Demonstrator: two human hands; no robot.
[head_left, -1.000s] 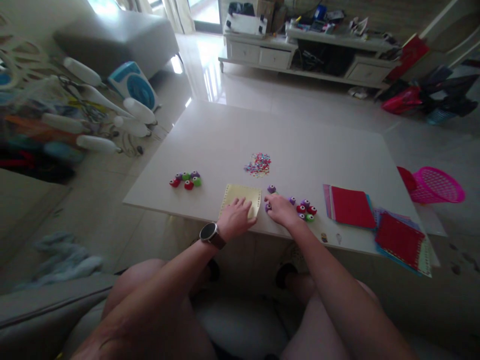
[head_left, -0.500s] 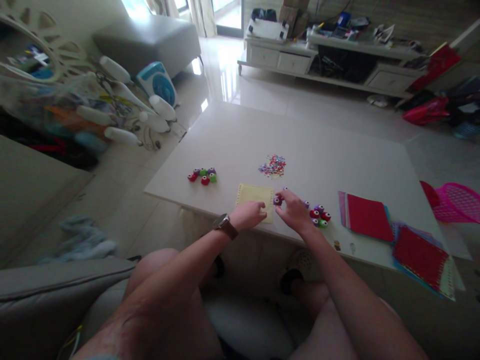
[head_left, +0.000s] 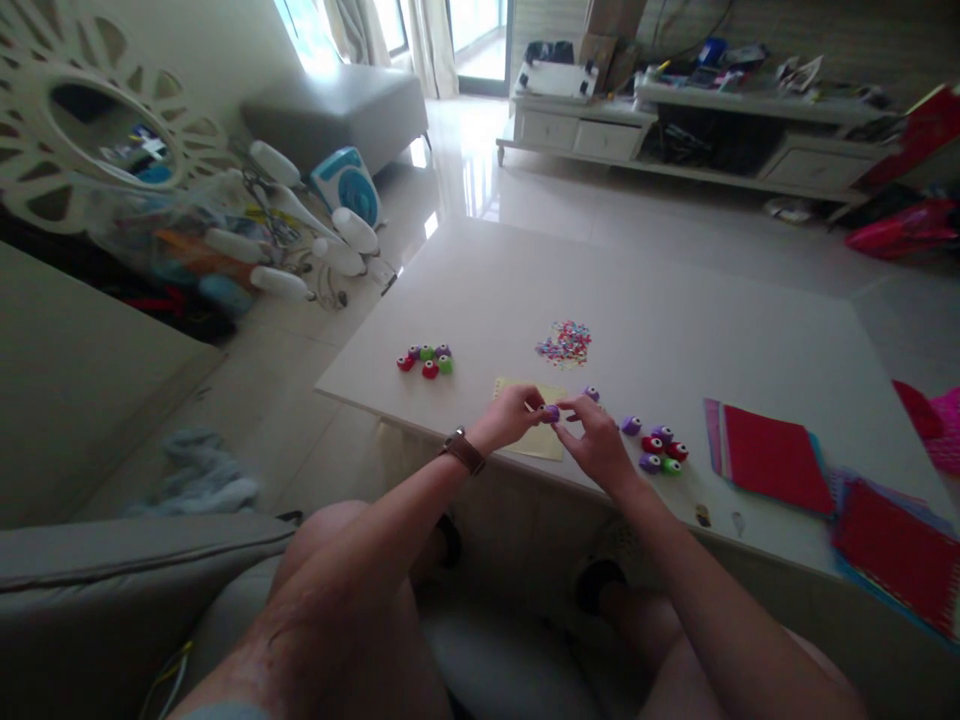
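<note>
A yellow sheet (head_left: 546, 442) lies near the close edge of the white table (head_left: 652, 290). Just above it, the left hand (head_left: 519, 410) pinches a small purple thing (head_left: 553, 413) between its thumb and fingers. The right hand (head_left: 600, 440) is on the other side of the purple thing, thumb and finger a little apart (I can't tell if they touch it). The two hands get in the way and hide some of the sheet.

Past the far side of the sheet is a messy heap of tiny bright bits (head_left: 568, 343). To the left of the sheet sits a bunch of red, green and purple lumps (head_left: 428, 361), with spots like eyes. To its right, just behind the right hand, is one purple lump (head_left: 592, 393), partly covered. Further right are another purple lump (head_left: 631, 425) and a second bunch of lumps (head_left: 664, 450). Farther right than those lie a red-topped stack (head_left: 776, 460) and another red stack (head_left: 900, 545). A tiny brown thing (head_left: 702, 515) and a pale shiny thing (head_left: 738, 522) are also right of the sheet, by the table's close edge.
</note>
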